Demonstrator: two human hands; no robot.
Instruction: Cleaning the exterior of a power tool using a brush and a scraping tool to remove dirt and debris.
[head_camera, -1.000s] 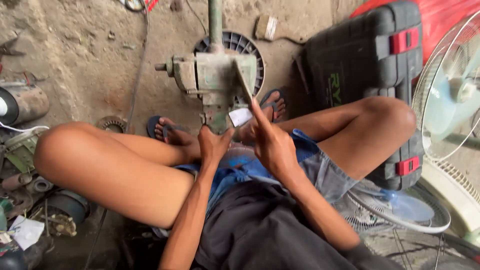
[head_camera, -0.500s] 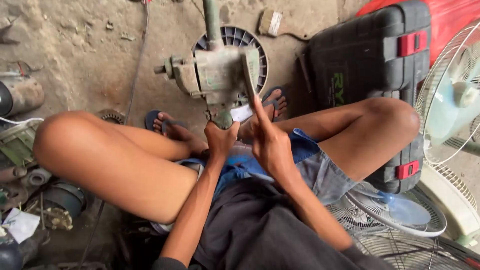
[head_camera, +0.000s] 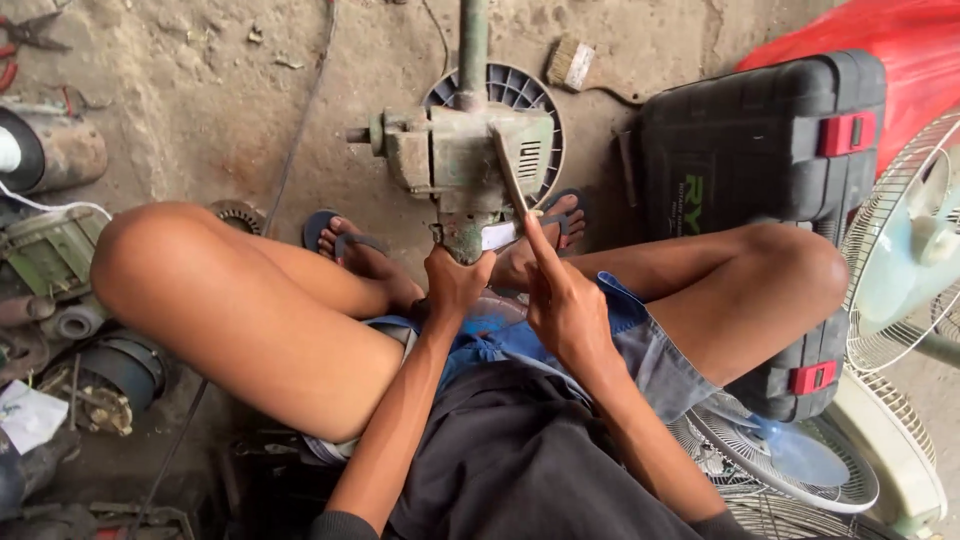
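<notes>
The person sits on the dusty concrete floor (head_camera: 200, 90) with both knees bent, and a worn green metal motor housing (head_camera: 465, 160) with a vertical pipe stands between the 2 feet in dark sandals. The left hand (head_camera: 455, 285) closes around the lower rounded end of this housing, fingers curled tight on it. The right hand (head_camera: 565, 305) holds a long thin flat metal blade (head_camera: 508, 180); the fingers are wrapped together on its lower part and the index finger lies stretched along it. The blade leans up to the left and its tip touches the top right side of the housing. Behind the housing lies a round grey plastic grille (head_camera: 520, 95). On the right stands a black plastic tool case with red latches (head_camera: 760, 130), and beside it a white wire fan guard (head_camera: 900, 250).
</notes>
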